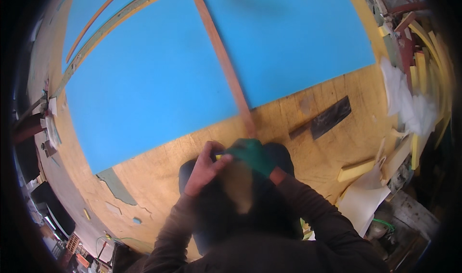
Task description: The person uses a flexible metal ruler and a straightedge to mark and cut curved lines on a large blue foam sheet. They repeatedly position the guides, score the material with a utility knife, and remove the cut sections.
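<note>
My bare left hand (206, 169) is closed, its thumb and fingers pinching a small yellow-and-dark object (219, 156) whose kind I cannot make out. Right beside it, my right hand (252, 155) wears a green glove, its fingers curled inward toward the left hand. What the gloved fingers hold, if anything, is hidden. Just beyond the glove ends a long reddish-brown wooden strip (222, 56), lying over the blue sheet (149, 90). Both hands are above my lap, at the near side of the plywood surface (274, 121).
A second blue sheet (298, 37) lies right of the strip. A dark flat piece (331, 117) rests on the plywood. Yellow foam strips (356, 171) and white plastic film (404, 90) lie at the right. A grey-green scrap (117, 186) sits at the left.
</note>
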Available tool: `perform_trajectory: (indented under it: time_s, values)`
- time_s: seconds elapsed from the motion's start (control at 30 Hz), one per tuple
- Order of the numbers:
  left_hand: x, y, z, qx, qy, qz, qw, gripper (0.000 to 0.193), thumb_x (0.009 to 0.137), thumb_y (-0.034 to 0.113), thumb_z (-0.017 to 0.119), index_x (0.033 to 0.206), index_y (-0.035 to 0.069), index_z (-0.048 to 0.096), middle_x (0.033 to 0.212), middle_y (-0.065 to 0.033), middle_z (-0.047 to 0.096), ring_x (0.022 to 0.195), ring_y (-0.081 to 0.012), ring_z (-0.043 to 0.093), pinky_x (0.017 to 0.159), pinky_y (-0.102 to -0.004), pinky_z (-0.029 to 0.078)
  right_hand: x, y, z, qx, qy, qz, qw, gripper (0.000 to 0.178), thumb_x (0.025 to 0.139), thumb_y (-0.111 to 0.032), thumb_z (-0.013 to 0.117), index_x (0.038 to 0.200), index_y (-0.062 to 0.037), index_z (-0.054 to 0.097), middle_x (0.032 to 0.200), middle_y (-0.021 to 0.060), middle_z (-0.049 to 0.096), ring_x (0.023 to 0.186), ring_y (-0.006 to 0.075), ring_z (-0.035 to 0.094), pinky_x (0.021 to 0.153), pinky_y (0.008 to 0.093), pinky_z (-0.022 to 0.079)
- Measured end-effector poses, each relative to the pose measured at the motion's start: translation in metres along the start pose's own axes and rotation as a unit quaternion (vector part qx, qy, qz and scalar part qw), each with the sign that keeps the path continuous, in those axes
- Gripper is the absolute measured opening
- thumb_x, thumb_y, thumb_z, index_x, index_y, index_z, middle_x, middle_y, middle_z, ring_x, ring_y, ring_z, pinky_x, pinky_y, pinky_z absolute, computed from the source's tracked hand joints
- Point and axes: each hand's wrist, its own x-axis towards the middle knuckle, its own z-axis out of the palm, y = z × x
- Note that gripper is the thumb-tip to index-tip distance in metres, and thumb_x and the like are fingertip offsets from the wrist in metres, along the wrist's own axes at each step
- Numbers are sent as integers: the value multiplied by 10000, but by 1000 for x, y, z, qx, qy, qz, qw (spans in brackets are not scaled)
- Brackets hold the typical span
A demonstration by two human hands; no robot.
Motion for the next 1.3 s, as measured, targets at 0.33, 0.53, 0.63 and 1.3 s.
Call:
perform_trajectory:
  time_s: [0.33, 0.53, 0.63, 1.3]
  values:
    - [18, 27, -8, -27, -139, -126, 982, 292, 976, 188, 790, 1176, -16, 729, 956, -21, 717, 821, -97, 650, 734, -272, 539, 3, 1, -44, 315, -135, 109, 933, 244, 1056, -262, 718, 1050, -20, 740, 922, 101, 736, 731, 177, 700, 653, 332, 568]
    - [28, -20, -33, 63, -124, -115, 983, 356, 991, 225, 699, 1268, 3, 715, 902, -50, 713, 711, -131, 684, 672, -253, 553, 0, 1, -93, 507, -56, 170, 843, 257, 1030, -297, 754, 1041, -41, 725, 875, 78, 715, 700, 157, 671, 608, 326, 555]
    - [31, -67, -79, 227, -126, -133, 957, 427, 956, 182, 677, 1342, 2, 717, 937, -77, 753, 782, -168, 743, 682, -303, 563, -4, 25, -169, 593, 71, 63, 800, 206, 1058, -239, 701, 1164, -63, 708, 868, 10, 695, 659, 134, 624, 590, 314, 525]
    - [77, -3, -14, 104, -95, -76, 987, 154, 966, 84, 696, 853, 11, 622, 762, -71, 674, 677, -130, 628, 606, -293, 483, -28, 117, -179, 438, 74, -114, 889, 536, 1115, -233, 597, 1604, -78, 445, 1535, 89, 559, 1396, 242, 581, 1159, 434, 510]
